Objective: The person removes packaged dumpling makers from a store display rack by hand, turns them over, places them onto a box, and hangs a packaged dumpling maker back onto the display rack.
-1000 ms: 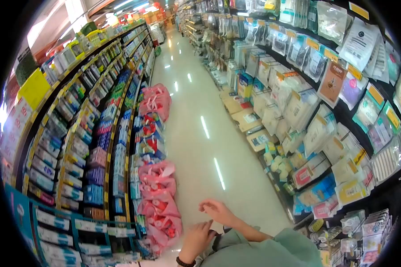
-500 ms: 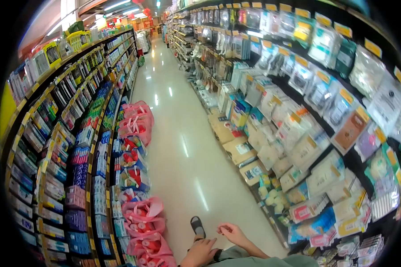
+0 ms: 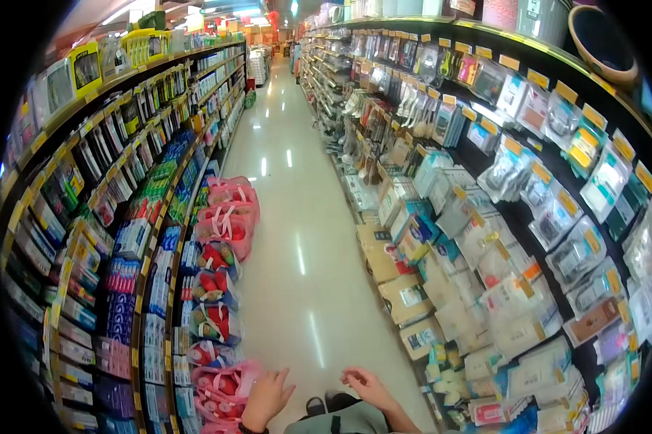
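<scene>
Setting: a supermarket aisle seen from low down, the glossy floor (image 3: 297,239) running away between two long shelf runs.
Left hand (image 3: 266,396): empty, fingers spread apart, hovering just beside the pink bags (image 3: 221,383) at the foot of the left shelving (image 3: 116,217); it touches none of them as far as the view shows.
Right hand (image 3: 369,385): empty too, fingers loosely curled with the grip apart, held in front of the person's body over the floor, near the left hand but not touching it.
Pink bags: soft handled sacks of red-and-white goods, set in a row on the floor against the shelf base, probably so that they can be lifted out without blocking the walkway.
Right shelving (image 3: 485,217): packets hang on pegs so that each label faces the aisle; cardboard boxes (image 3: 402,296) lie along its foot.
Person's feet: dark sandals (image 3: 326,403) show between the hands, partly hidden by the grey-green clothing (image 3: 340,421), which suggests that the person is crouching or sitting.
</scene>
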`<state>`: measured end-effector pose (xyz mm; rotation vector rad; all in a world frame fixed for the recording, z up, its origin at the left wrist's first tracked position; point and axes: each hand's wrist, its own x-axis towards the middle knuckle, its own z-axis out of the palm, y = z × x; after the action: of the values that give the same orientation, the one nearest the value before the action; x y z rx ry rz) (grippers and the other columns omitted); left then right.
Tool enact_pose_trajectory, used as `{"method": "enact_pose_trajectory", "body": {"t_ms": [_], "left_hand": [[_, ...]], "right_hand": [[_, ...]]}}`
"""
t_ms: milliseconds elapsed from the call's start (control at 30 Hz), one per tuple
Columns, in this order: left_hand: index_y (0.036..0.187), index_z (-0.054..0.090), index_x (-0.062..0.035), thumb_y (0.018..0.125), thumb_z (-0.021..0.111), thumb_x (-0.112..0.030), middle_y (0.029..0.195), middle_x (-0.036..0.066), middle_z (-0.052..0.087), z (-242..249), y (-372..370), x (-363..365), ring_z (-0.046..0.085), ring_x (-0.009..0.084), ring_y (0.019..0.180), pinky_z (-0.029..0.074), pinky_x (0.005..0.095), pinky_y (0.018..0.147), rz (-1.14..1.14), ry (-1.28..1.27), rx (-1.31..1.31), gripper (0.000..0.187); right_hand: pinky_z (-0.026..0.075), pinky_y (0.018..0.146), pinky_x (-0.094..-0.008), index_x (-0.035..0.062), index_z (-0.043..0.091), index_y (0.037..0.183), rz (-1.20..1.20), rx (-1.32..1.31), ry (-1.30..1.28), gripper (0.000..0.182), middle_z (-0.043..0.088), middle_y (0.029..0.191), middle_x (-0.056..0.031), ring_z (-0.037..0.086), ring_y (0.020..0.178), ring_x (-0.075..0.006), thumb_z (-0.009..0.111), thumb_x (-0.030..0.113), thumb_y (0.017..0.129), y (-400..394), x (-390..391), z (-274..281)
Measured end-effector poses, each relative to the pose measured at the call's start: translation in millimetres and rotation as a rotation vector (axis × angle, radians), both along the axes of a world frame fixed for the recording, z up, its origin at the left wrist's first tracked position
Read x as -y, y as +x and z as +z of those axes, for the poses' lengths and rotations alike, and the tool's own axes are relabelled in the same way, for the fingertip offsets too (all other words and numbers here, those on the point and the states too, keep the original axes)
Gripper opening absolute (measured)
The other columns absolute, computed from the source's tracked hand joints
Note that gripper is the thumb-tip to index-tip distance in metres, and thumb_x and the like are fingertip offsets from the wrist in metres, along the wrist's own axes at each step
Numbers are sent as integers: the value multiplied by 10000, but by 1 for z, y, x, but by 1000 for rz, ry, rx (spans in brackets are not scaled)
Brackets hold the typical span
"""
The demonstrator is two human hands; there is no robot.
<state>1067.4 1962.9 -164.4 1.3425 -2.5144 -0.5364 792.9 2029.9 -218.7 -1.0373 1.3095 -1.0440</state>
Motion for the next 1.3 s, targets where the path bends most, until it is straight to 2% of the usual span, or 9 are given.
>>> {"method": "enact_pose_trajectory", "body": {"t_ms": [167, 233, 333, 433, 500, 700, 967, 1200, 1300], "left_hand": [[1238, 570, -8, 908, 618, -346, 994, 240, 643, -29, -23, 57, 613, 424, 895, 492, 465, 798, -120, 212, -62, 474], [1263, 554, -10, 918, 608, -351, 1021, 245, 643, -75, -48, 100, 619, 429, 905, 493, 467, 826, -288, 254, -171, 489], [983, 542, -59, 914, 538, -160, 892, 192, 626, -56, -89, 158, 624, 384, 825, 496, 470, 723, -374, 262, -213, 123], [1297, 531, -14, 924, 603, -347, 1065, 250, 639, -1, -120, 244, 615, 427, 966, 493, 460, 860, -303, 372, 16, 505], [1273, 530, -5, 920, 588, -304, 1054, 226, 632, -6, -129, 297, 594, 416, 967, 478, 474, 848, -310, 230, -48, 466], [1256, 551, 4, 903, 642, -280, 1129, 229, 631, 25, -167, 431, 587, 405, 1045, 473, 454, 896, -63, 104, -9, 462], [1224, 564, -27, 888, 630, -290, 1042, 194, 656, -31, -206, 546, 623, 382, 954, 506, 459, 814, -430, 340, -45, 432], [1272, 536, -48, 900, 623, -298, 1097, 188, 646, -64, -247, 711, 610, 375, 1005, 487, 456, 859, -437, 361, -53, 457], [1265, 548, -42, 902, 629, -301, 1138, 199, 641, -42, -259, 797, 597, 380, 1042, 476, 456, 898, -386, 390, 9, 453]], "right_hand": [[481, 892, -275, 17, 568, 1235, 185, 111, 79, 290, 656, 1060, -74, 616, 1002, -145, 522, 189, 1006, 10, 82, -10], [481, 896, -277, 17, 565, 1241, 298, 112, 21, 301, 659, 1056, -80, 621, 1014, -149, 532, 199, 1003, 4, 143, -26], [497, 864, -284, 20, 572, 1240, 352, -48, 3, 324, 668, 1026, -101, 631, 978, -161, 555, 227, 991, -15, 220, -46], [509, 833, -302, 18, 586, 1220, 344, -27, 71, 333, 677, 1025, -109, 635, 931, -173, 568, 247, 978, -35, 304, -13], [509, 833, -305, 8, 589, 1206, 313, -30, 20, 321, 678, 1029, -109, 636, 926, -176, 560, 234, 979, -61, 355, 29], [494, 902, -307, 10, 575, 1219, 179, -48, -176, 281, 664, 1084, -82, 627, 1032, -149, 520, 170, 994, -115, 485, 36], [500, 869, -302, 15, 595, 1164, 20, 335, 35, 219, 663, 1042, -72, 626, 985, -148, 493, 140, 1017, -147, 579, -14], [497, 839, -290, 23, 607, 1138, 23, 332, 219, 220, 665, 1000, -61, 620, 940, -137, 497, 174, 1022, -168, 707, -37], [491, 834, -283, 25, 610, 1141, 14, 277, 134, 222, 665, 1000, -55, 615, 943, -129, 498, 175, 1022, -188, 788, -27]]}}
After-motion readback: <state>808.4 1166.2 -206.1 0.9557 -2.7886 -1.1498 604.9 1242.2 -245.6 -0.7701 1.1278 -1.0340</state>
